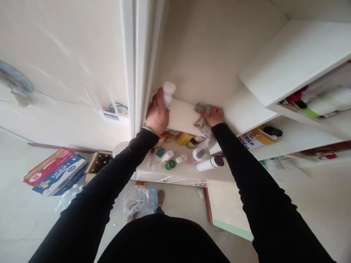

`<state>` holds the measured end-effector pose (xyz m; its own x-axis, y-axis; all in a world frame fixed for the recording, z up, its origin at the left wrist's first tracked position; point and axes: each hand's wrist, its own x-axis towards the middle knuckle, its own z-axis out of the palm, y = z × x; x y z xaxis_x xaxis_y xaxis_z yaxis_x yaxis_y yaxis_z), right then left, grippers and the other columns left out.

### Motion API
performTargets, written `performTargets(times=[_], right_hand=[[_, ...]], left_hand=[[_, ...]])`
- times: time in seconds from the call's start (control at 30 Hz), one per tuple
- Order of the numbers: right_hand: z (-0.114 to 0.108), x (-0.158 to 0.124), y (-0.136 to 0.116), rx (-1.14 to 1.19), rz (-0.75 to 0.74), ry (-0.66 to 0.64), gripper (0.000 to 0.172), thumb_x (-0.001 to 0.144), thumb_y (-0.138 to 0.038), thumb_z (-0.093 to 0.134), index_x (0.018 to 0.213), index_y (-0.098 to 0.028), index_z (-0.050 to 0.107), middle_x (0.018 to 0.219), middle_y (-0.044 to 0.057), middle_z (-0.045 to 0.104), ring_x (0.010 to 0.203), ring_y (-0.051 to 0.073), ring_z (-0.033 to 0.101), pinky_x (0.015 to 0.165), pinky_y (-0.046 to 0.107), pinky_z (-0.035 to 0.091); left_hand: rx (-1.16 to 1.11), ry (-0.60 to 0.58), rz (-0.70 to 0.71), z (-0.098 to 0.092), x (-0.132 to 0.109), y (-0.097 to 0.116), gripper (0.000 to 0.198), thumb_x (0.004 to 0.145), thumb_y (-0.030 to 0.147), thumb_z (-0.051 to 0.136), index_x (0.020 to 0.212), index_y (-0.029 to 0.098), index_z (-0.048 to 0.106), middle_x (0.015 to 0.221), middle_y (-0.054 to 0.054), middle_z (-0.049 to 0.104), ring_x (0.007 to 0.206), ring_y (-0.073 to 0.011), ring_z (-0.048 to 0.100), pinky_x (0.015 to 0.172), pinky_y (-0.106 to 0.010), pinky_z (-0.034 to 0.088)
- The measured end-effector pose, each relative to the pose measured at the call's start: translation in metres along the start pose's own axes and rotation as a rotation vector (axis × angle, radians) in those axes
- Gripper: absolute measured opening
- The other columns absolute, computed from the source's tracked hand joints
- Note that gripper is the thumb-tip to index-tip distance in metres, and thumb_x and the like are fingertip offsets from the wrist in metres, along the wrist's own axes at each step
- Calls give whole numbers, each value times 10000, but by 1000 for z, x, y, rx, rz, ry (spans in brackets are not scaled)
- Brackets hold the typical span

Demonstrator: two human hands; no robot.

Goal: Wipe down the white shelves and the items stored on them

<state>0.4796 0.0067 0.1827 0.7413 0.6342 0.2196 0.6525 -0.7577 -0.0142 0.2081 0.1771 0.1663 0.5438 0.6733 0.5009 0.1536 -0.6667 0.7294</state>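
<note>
I look steeply down a white shelf unit. My left hand point(157, 114) is wrapped round a white bottle point(168, 92) at the left end of a white shelf board point(182, 117). My right hand point(213, 116) presses a grey cloth point(202, 122) onto the same board, fingers closed on it; part of the cloth hangs over the front edge. Both sleeves are black.
The shelf below holds several bottles and jars, a white cylinder point(210, 164), a green lid point(170, 165) and a yellow container point(184, 138). More shelves with items run to the right. On the floor lie a printed carton point(55, 171), a box of dark bottles point(99, 163) and a plastic-wrapped pack point(141, 200).
</note>
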Motion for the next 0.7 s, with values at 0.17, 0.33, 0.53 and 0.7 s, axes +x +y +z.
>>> performTargets(times=[0.17,0.33,0.53,0.7], right_hand=[[-6,-21,-2,120,72,-22,727,1032,-593,478,1601,-142,498,1642,274,536,1561,414,474,1331,638,365],[-20,-90,10,188,3,-32,789,998,-635,533,1639,-178,490,1727,249,496,1623,422,463,1362,648,351],[-27,-108,15,186,-11,-112,860,1029,-748,443,1694,-203,438,1802,234,408,1700,411,374,1376,663,351],[-20,-42,8,238,20,-80,813,988,-716,605,1612,-200,531,1667,239,521,1608,395,467,1379,612,343]], left_hand=[[9,-9,-15,1,3,1,1065,994,475,775,1784,35,212,1842,-255,364,1713,-422,400,1457,-537,323],[-17,28,57,-1,2,-5,1142,860,301,833,1788,50,216,1854,-269,334,1748,-395,349,1477,-493,280],[-101,71,153,2,-4,-11,1090,898,360,802,1797,126,233,1879,-204,318,1755,-395,332,1475,-499,281],[-120,67,151,1,-6,-8,1076,945,434,781,1809,133,215,1908,-156,260,1779,-382,269,1495,-481,238]])
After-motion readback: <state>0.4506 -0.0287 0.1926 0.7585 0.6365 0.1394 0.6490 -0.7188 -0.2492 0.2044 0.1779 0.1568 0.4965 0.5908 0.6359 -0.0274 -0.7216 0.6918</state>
